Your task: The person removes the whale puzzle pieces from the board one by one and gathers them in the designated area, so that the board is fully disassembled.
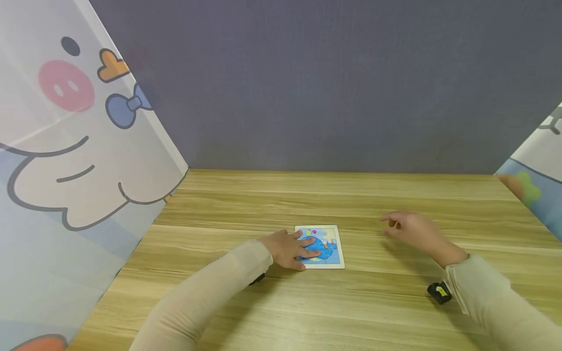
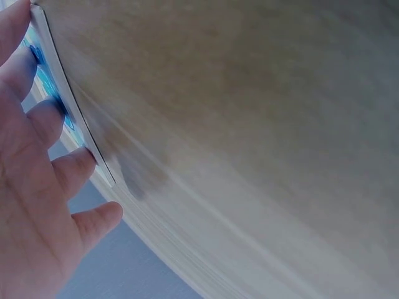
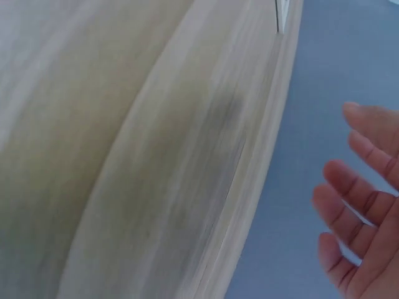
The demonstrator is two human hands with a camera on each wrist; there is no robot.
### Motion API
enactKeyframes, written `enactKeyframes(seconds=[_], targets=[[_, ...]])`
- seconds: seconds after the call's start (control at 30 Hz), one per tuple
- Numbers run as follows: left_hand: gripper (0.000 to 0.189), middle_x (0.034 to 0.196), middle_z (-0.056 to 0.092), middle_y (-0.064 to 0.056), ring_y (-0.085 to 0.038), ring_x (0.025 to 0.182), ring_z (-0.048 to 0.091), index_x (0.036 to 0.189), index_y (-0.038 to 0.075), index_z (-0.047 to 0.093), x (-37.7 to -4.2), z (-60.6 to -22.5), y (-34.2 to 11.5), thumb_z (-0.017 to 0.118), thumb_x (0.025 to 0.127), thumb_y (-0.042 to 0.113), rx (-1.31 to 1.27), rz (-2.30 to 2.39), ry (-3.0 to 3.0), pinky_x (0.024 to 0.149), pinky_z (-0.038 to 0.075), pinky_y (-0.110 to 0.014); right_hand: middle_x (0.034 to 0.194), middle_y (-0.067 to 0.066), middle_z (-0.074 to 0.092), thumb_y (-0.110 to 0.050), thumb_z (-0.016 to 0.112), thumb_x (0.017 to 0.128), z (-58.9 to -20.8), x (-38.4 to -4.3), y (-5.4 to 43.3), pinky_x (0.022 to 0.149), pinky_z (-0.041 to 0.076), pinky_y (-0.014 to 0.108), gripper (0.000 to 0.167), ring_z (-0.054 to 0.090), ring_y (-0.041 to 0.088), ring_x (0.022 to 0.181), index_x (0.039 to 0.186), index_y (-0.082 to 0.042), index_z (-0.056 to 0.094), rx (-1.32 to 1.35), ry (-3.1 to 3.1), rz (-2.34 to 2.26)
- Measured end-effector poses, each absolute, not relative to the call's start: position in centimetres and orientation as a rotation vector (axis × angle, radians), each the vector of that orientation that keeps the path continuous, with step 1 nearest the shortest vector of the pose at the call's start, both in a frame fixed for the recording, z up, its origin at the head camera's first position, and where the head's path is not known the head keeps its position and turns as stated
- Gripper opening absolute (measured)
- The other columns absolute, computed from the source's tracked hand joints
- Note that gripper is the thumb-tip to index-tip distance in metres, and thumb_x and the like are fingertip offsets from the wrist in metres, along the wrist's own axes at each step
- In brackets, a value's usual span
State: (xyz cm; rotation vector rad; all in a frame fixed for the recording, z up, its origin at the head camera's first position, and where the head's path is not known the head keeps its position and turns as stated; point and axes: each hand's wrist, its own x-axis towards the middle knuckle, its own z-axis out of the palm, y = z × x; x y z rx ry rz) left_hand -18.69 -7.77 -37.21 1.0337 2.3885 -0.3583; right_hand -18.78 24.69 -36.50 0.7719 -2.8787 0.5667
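A small square puzzle point(image 1: 332, 239) with a white border and a blue whale picture lies on the wooden table. My left hand point(image 1: 291, 249) rests spread over its left part, fingers straight and apart, covering some of the picture. In the left wrist view the fingertips of the left hand point(image 2: 37, 180) reach the puzzle's edge point(image 2: 75, 112). My right hand point(image 1: 414, 230) hovers over the table to the right of the puzzle, holding nothing. Its fingers are loosely bent in the right wrist view, where the hand point(image 3: 368, 212) shows at the right edge.
The wood-grain table point(image 1: 351, 302) runs back to a dark grey panel point(image 1: 316, 87). A cloth with cartoon prints point(image 1: 101, 170) hangs at the left, and another printed cloth point(image 1: 540, 195) is at the right. A dark wrist strap piece point(image 1: 439, 292) sits by the right sleeve.
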Motion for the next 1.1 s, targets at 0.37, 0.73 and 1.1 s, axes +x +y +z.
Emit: enactKeyframes(seconds=[0.37, 0.73, 1.1], targets=[[0.057, 0.158, 0.01, 0.013, -0.02, 0.146, 0.008, 0.149, 0.047, 0.02, -18.6, -37.1, -7.9, 0.043, 0.097, 0.052, 1.024, -0.363, 2.395, 0.114, 0.019, -0.047, 0.091, 0.007, 0.07, -0.019, 0.081, 0.074, -36.8, -19.0, 22.6, 0.063, 0.054, 0.04, 0.03, 0.067, 0.024, 0.078, 0.1, -0.006, 0.073, 1.027, -2.638, 0.282], [0.057, 0.158, 0.009, 0.014, -0.02, 0.146, 0.008, 0.149, 0.047, 0.02, -18.6, -37.1, -7.9, 0.042, 0.097, 0.052, 1.019, -0.37, 2.397, 0.114, 0.02, -0.046, 0.094, 0.007, 0.071, -0.027, 0.077, 0.077, -37.3, -19.5, 20.2, 0.071, 0.055, 0.043, 0.027, 0.068, 0.028, 0.084, 0.098, -0.009, 0.074, 1.163, -2.637, 0.12], [0.057, 0.158, 0.01, 0.013, -0.02, 0.145, 0.009, 0.149, 0.047, 0.021, -18.7, -37.1, -7.7, 0.043, 0.097, 0.053, 1.035, -0.373, 2.394, 0.113, 0.02, -0.047, 0.094, 0.005, 0.072, -0.03, 0.077, 0.079, -37.7, -19.7, 18.3, 0.069, 0.055, 0.039, 0.026, 0.068, 0.025, 0.087, 0.096, -0.011, 0.074, 1.241, -2.628, 0.031]])
